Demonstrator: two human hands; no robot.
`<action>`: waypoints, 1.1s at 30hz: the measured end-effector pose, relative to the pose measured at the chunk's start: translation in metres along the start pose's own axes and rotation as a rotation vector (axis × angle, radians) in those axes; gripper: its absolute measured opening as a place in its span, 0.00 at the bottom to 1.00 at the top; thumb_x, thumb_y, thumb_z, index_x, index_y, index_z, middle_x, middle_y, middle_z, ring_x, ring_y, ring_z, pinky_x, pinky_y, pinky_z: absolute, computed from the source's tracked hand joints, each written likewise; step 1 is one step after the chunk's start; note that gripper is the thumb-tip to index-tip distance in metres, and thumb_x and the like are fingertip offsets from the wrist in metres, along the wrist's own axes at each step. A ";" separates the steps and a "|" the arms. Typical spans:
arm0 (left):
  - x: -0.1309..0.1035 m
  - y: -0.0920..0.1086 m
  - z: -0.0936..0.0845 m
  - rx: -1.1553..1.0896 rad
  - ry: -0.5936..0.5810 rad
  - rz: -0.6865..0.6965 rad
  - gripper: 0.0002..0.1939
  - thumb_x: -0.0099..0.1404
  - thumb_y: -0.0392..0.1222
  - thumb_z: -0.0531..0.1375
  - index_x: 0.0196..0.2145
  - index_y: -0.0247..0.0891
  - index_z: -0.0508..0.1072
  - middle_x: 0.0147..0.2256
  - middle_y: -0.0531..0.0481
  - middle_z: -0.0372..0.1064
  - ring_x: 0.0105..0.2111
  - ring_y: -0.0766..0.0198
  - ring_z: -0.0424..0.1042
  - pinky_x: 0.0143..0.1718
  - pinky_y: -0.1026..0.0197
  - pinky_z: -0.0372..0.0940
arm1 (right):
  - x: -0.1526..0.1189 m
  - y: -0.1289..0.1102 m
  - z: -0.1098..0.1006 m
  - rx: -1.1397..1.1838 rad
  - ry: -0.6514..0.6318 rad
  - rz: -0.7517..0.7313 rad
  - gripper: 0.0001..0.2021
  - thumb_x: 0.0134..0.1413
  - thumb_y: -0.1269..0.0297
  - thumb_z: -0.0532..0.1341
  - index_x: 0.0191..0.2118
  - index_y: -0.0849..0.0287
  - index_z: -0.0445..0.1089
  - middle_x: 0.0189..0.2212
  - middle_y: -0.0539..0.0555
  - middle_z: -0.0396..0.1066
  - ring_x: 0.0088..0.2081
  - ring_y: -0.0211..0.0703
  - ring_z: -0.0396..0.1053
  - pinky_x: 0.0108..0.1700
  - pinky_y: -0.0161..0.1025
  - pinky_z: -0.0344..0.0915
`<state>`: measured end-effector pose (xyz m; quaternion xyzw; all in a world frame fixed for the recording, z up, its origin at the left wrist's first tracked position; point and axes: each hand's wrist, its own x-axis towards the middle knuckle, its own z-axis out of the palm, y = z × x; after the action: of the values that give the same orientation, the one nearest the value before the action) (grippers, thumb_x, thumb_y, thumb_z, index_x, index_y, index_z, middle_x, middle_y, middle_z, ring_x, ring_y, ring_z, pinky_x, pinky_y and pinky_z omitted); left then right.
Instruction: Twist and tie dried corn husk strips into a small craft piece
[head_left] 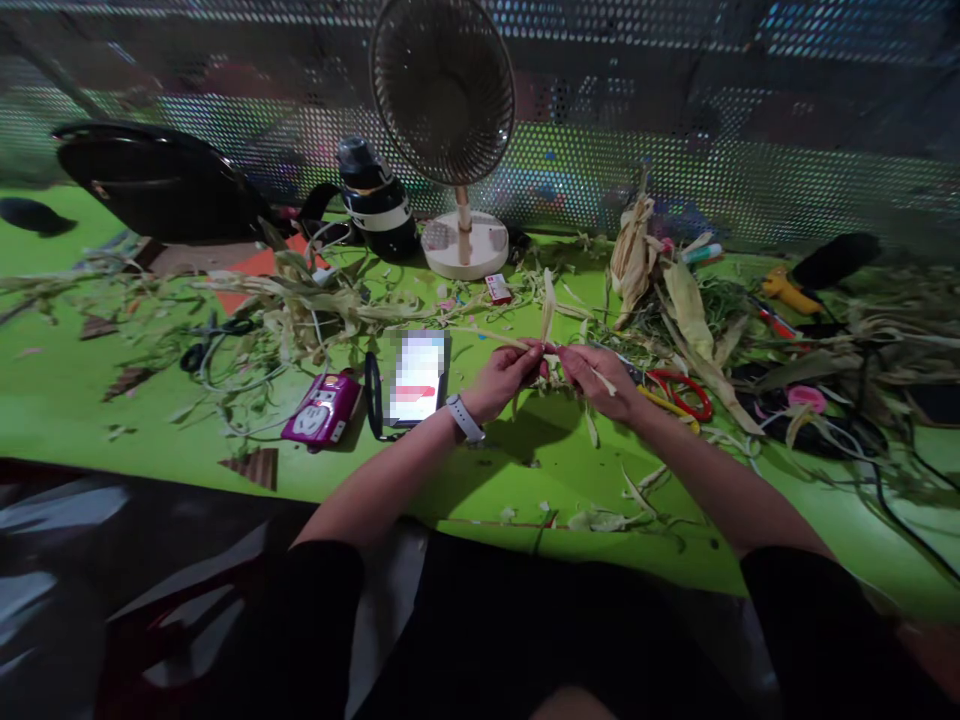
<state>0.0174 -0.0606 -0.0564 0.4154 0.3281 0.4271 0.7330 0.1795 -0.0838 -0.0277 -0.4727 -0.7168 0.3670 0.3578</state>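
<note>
Strips of pale dried corn husk (549, 305) are pinched between both hands above the middle of the green table. My left hand (508, 378), with a light-banded watch on its wrist, is closed on the strips from the left. My right hand (600, 380) is closed on them from the right, its fingertips close to the left ones. One strip stands upright from the fingers, and another pokes out beneath the right hand. Just right of my right hand lie red-handled scissors (694, 392), partly covered by husk scraps.
On the green table (420, 480) stand a fan (465, 245), a dark bottle (379, 215) and a propped phone (416, 380). A purple power block (322, 412) with a white cord lies left. Husk piles (690, 310) and an orange-yellow glue gun (791, 290) lie right. A perforated screen (600, 150) rises behind.
</note>
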 end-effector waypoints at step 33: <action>0.001 0.007 -0.013 0.004 -0.087 0.022 0.15 0.59 0.45 0.61 0.42 0.34 0.70 0.33 0.46 0.73 0.34 0.63 0.74 0.38 0.61 0.67 | 0.006 -0.004 -0.018 0.007 0.032 0.080 0.12 0.52 0.57 0.57 0.25 0.60 0.66 0.19 0.47 0.61 0.22 0.34 0.57 0.26 0.34 0.53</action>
<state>0.0042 -0.0532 -0.0557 0.4387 0.2923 0.4159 0.7410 0.1917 -0.0757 -0.0149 -0.5055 -0.6904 0.3757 0.3559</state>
